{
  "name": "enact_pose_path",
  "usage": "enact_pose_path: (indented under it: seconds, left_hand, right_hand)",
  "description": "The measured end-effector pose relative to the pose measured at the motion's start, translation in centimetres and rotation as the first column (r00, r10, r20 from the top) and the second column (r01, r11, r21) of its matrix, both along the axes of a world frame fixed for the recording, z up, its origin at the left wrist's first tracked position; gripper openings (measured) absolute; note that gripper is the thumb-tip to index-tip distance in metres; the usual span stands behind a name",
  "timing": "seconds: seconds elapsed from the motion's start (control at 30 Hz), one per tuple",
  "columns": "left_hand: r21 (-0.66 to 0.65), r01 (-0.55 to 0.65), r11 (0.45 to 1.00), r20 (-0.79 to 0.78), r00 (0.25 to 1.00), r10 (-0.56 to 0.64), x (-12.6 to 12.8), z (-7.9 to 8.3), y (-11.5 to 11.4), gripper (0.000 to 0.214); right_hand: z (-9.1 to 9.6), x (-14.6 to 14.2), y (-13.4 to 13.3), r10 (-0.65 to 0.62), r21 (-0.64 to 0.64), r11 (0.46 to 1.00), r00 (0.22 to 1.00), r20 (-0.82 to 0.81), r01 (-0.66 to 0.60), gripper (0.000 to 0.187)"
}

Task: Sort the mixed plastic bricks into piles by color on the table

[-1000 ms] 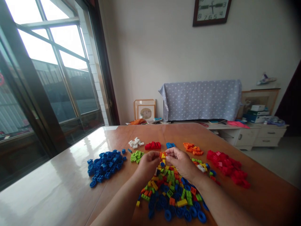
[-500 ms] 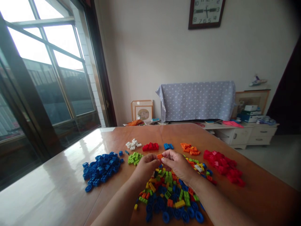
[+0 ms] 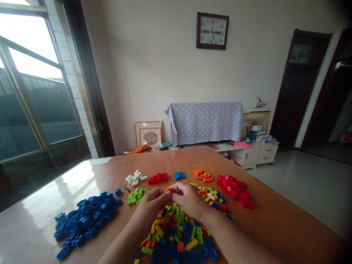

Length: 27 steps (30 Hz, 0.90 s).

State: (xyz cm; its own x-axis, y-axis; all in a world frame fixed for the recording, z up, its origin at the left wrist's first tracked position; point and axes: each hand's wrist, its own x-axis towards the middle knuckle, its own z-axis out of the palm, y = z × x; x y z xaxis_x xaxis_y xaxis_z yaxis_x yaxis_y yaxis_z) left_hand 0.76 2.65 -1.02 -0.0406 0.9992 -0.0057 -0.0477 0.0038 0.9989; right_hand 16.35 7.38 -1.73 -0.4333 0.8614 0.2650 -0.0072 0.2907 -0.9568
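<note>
Both hands meet over the near side of the table, fingertips touching. Between them sits a small orange toy brick (image 3: 168, 190), mostly covered by the fingers. My left hand (image 3: 155, 200) pinches it from the left, and my right hand (image 3: 189, 200) grips it from the other side. Under and around the wrists spreads a mixed heap of building bricks (image 3: 176, 229) in yellow, green, orange, red and blue, with blue wheel-like rings at its near end. Just left of the left hand lies a lime-green brick pile (image 3: 137, 196).
Sorted piles line the wooden table (image 3: 189, 157): blue bricks (image 3: 88, 216) at left, white bricks (image 3: 136, 177), red bricks (image 3: 158, 178), blue bricks (image 3: 179, 175) and orange bricks (image 3: 202, 175) along the back, red pieces (image 3: 235, 190) at right. A cloth-draped object (image 3: 206, 123) stands behind.
The camera view has swung to the right and tilted up, so everything sits further left. My hands stay together, and the orange brick is more covered by fingers now.
</note>
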Motion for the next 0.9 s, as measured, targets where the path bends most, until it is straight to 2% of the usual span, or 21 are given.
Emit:
enact_pose_path:
  seconds: [0.13,0.27,0.47,0.53,0.63,0.7,0.77,0.8,0.9]
  left_hand:
    - [0.007,0.032,0.999,0.033,0.999,-0.033,-0.2,-0.5,0.6,0.048]
    - [0.009,0.030,1.000,0.024,0.999,-0.030,-0.5,-0.8,1.0,0.049]
    - [0.043,-0.002,0.999,0.004,1.000,0.002,-0.5,-0.9,1.0,0.046]
    - [0.060,-0.011,0.998,-0.008,1.000,0.011,-0.6,-0.9,1.0,0.045]
    - [0.053,-0.052,0.997,-0.013,0.999,0.053,-0.9,-0.9,1.0,0.044]
    - [0.047,-0.094,0.994,-0.022,0.995,0.095,-1.2,-1.0,1.0,0.043]
    - [0.064,-0.120,0.991,-0.029,0.992,0.122,-1.5,-1.0,1.1,0.042]
    - [0.072,-0.126,0.989,-0.026,0.991,0.128,-1.6,-1.1,1.2,0.042]
    - [0.070,-0.127,0.989,-0.006,0.992,0.128,-1.8,-1.1,1.3,0.041]
  right_hand:
    - [-0.4,-0.1,0.4,-0.008,0.020,1.000,0.999,0.051,0.007,0.016]
    - [-0.5,-0.1,0.4,-0.012,0.008,1.000,0.999,0.030,0.012,0.017]
    - [0.2,0.2,0.0,-0.025,-0.034,0.999,0.999,0.020,0.025,0.018]
    - [0.6,0.9,0.7,-0.038,-0.065,0.997,0.999,0.001,0.038,0.020]
    - [0.7,3.2,3.2,-0.160,-0.112,0.982,0.986,-0.049,0.154,0.026]
    - [0.3,5.5,5.4,-0.344,-0.139,0.933,0.937,-0.066,0.333,0.029]
    - [-0.6,7.9,7.6,-0.551,-0.175,0.826,0.833,-0.046,0.536,0.028]
    - [-1.1,9.0,8.5,-0.608,-0.184,0.784,0.793,-0.032,0.593,0.027]
    - [-2.9,11.3,10.4,-0.683,-0.204,0.714,0.730,0.005,0.669,0.024]
